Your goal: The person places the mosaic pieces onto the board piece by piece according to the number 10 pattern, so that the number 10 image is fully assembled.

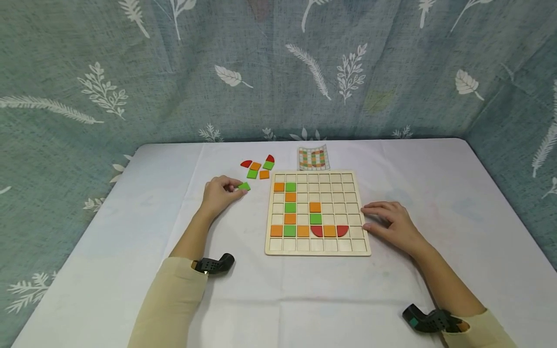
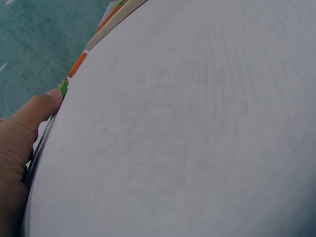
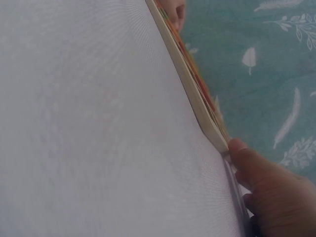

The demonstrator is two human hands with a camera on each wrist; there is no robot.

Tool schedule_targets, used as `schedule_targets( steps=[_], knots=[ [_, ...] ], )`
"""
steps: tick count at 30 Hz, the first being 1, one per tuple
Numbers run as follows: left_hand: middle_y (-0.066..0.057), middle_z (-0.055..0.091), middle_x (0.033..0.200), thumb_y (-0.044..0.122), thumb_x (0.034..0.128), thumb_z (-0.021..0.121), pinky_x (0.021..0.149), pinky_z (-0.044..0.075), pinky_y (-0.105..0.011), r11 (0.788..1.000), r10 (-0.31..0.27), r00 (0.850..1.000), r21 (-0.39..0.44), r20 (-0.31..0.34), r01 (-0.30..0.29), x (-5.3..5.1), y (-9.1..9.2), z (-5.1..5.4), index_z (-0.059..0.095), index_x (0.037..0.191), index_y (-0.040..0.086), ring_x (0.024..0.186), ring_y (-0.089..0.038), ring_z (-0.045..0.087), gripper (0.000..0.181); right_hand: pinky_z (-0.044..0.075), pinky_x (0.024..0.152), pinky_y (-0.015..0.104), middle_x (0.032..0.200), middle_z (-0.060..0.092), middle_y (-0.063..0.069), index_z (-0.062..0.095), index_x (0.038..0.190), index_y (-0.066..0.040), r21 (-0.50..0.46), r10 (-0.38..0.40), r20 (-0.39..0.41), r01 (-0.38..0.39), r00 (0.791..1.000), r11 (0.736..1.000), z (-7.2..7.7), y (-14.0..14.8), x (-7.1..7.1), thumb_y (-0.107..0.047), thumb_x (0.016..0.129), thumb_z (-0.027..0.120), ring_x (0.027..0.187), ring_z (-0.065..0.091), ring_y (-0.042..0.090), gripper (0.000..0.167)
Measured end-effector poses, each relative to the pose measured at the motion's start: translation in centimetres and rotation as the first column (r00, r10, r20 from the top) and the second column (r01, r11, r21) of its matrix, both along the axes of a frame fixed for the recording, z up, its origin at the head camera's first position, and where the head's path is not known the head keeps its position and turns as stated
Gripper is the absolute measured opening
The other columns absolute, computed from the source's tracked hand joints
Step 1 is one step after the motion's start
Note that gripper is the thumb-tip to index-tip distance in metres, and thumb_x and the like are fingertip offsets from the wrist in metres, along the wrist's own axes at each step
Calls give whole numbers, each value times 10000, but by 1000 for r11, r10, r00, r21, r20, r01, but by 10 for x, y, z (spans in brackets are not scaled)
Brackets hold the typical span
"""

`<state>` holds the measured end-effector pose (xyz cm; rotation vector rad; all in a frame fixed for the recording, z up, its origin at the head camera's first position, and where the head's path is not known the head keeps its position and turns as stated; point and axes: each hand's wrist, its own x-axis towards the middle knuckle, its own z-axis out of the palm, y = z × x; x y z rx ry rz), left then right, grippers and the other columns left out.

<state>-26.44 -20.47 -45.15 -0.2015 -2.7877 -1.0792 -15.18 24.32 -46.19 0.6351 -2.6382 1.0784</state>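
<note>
Beyond near sleeves [image 1: 169,299], pinching green tile [image 1: 245,186] in left grip [image 1: 219,195], touching board [image 1: 328,208] at right with relaxed right grip [image 1: 395,224], likely for steadiness.

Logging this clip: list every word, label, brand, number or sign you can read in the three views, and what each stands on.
No readable text in any view.
Pattern card: a coloured grid shows; any print is too small to read.
Board and green tile in the left hand: no lettering visible.
Left wrist device: no legible marking.
</note>
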Motion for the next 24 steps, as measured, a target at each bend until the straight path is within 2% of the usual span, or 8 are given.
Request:
schedule_targets(
  steps=[5, 10, 13, 17, 24],
  knots=[
    [-41, 541, 764, 284, 782, 773, 805, 246, -350, 999, -48, 998, 22, 29, 47, 1, 1, -1, 727, 934, 82, 803, -200, 415, 256, 286, 881, 481, 1166, 617, 147, 691, 1112, -55, -1, 0, -3, 0, 1000, 1000, -1, 0, 0, -118, 759, 772, 1049, 463, 266, 368],
    [-32, 558, 752, 271, 783, 773, 829, 229, -366, 993, -115, 993, 4, 21, 115, 1, 4, 0, 733, 941, 83, 796, -192, 436, 249, 293, 881, 473, 1161, 622, 145, 692, 1108, -53, 2, 0, -12, 0, 1000, 1000, -1, 0, 0, -113, 750, 778, 1043, 472, 267, 372],
    [-27, 560, 747, 261, 782, 774, 827, 219, -368, 991, -135, 991, 0, 18, 135, 2, 7, 2, 733, 947, 82, 793, -188, 436, 247, 292, 884, 476, 1159, 623, 145, 692, 1107, -53, 3, -3, -13, 3, 1000, 1000, -1, 0, 0, -111, 748, 778, 1046, 474, 272, 373],
    [-28, 551, 731, 249, 771, 785, 826, 221, -361, 988, -151, 988, 26, 11, 151, 5, 11, 3, 733, 944, 80, 787, -191, 436, 248, 292, 885, 477, 1160, 621, 147, 691, 1109, -52, 4, -3, -8, 3, 1000, 1000, 0, 0, 0, -117, 753, 777, 1050, 471, 277, 372],
    [-25, 561, 728, 238, 759, 791, 831, 252, -361, 975, -215, 976, 52, -13, 216, 7, 25, 6, 735, 946, 73, 773, -191, 439, 255, 292, 874, 466, 1160, 619, 151, 691, 1105, -44, -8, 3, -7, -3, 1000, 1000, 1, -1, 0, -109, 749, 777, 1041, 467, 268, 372]
  ],
)
